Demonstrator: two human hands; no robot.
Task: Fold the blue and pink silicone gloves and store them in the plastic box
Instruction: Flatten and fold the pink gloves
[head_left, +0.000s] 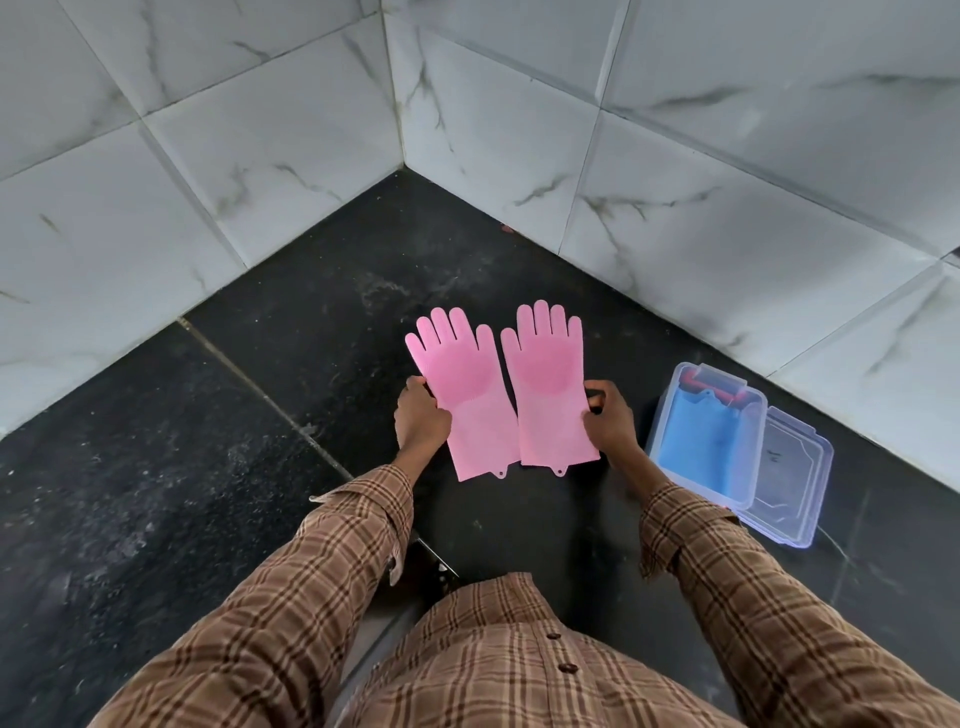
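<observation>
Hands (511, 418) flanking, touching flat pink gloves (501, 387)

Pink gloves (501, 395) flat (unfolded); blue gloves (698, 441) in box (748, 467).

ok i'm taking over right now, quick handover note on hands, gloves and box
Left hand: on the outer edge of the left pink glove.
Right hand: on the outer edge of the right pink glove.
Both pink gloves lie flat, side by side on the dark counter, unfolded.
Done: blue gloves are in the box; lid off, beside it.
Left: fold the pink ones, box them.
</observation>
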